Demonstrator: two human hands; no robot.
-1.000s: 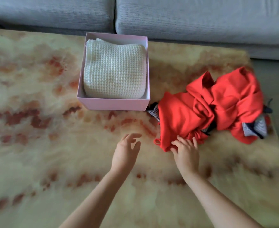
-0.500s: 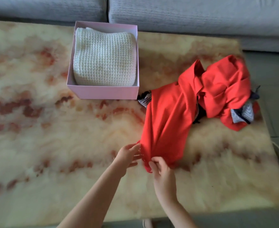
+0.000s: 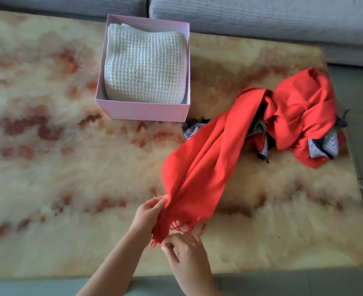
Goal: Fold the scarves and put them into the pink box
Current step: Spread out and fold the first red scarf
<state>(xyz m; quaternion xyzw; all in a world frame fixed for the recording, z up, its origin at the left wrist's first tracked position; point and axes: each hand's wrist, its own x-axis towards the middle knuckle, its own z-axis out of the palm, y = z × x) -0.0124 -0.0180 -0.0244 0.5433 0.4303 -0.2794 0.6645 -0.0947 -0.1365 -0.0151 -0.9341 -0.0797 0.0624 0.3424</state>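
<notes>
A red fringed scarf stretches from a crumpled heap at the right toward me across the marbled table. My left hand grips its gathered near end just above the fringe. Just below the fringe, my right hand has its fingers curled at the tassels and pinches them. The pink box stands at the back centre with a folded white knitted scarf inside. A navy and white patterned scarf lies tangled under the red heap.
A grey sofa runs along the far side of the table. The table's near edge is just below my hands, with grey floor beyond it and at the right.
The red scarf's end has been drawn out of the heap toward me and lies longer across the table. Both hands took hold of it near the fringe.
</notes>
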